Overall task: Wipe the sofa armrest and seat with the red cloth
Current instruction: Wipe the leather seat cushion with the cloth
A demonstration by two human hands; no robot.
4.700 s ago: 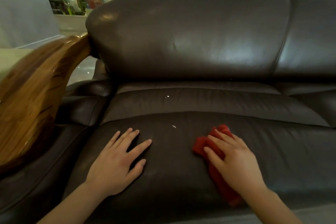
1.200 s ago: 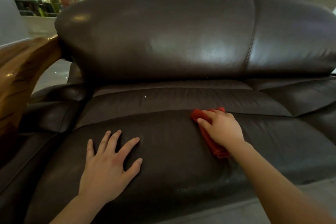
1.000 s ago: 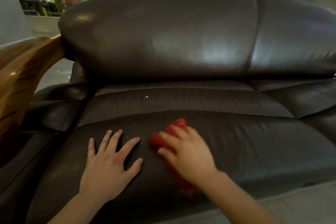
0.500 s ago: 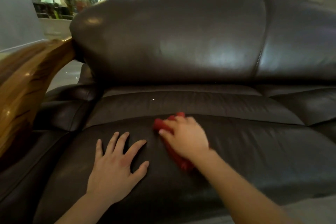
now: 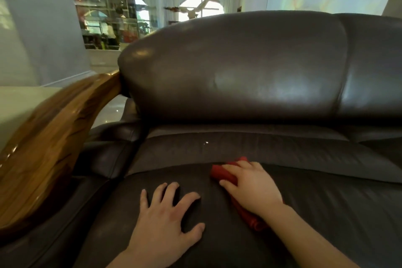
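The dark brown leather sofa seat [image 5: 326, 209] fills the lower view. My right hand [image 5: 253, 187] presses the folded red cloth [image 5: 221, 173] flat on the seat near its back seam; most of the cloth is hidden under the palm, with a tail showing by my wrist. My left hand [image 5: 167, 222] lies flat on the seat with fingers spread, just left of the cloth, holding nothing. The glossy wooden armrest [image 5: 50, 148] curves along the left side, with a leather arm pad [image 5: 108, 152] below it.
The padded backrest [image 5: 239, 67] rises behind the seat. Small white specks [image 5: 206, 142] lie on the rear seat strip. Beyond the sofa are a grey wall, a glass display shelf [image 5: 104, 17] and an arched window.
My right hand swept the cloth from the middle of the seat leftward toward my left hand and holds near the back seam. The camera tilted up. My left hand stayed planted.
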